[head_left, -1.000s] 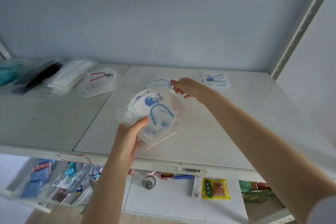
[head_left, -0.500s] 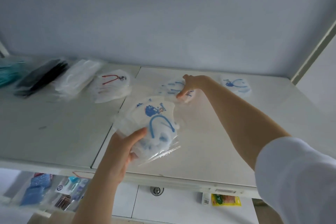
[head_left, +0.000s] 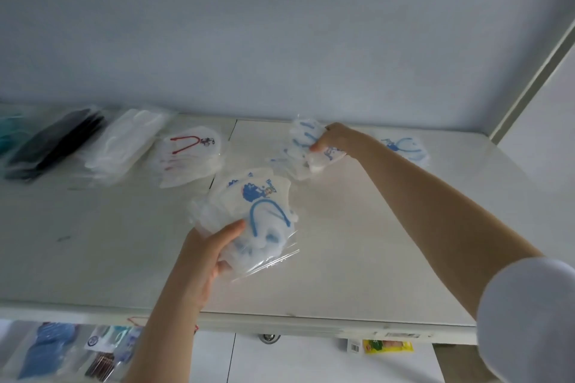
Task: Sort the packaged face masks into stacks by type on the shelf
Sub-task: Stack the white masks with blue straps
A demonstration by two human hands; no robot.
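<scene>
My left hand (head_left: pixel 205 255) grips a small stack of clear-bagged white masks with blue straps (head_left: pixel 252 214), held just above the white shelf (head_left: pixel 357 252). Farther back, my right hand (head_left: pixel 333 140) pinches a few more blue-strap masks (head_left: pixel 303 146), their left edge lifted off the shelf. One blue-strap mask (head_left: pixel 404 148) lies alone at the back right. Along the back left sit a red-strap mask stack (head_left: pixel 189 158), a plain white mask stack (head_left: pixel 124 146), a black mask stack (head_left: pixel 53 146) and a teal mask stack (head_left: pixel 7 134) at the frame edge.
A pale blue wall (head_left: pixel 280 40) closes the back of the shelf, and a metal upright (head_left: pixel 529 81) stands at the right. A lower shelf (head_left: pixel 311 361) holds blue packets (head_left: pixel 46 348), a yellow packet (head_left: pixel 387 346) and other small items.
My right hand reached back and closed on the blue-strap masks on the shelf, tilting them up. The stack in my left hand stays much the same. The camera view shifted left and upward.
</scene>
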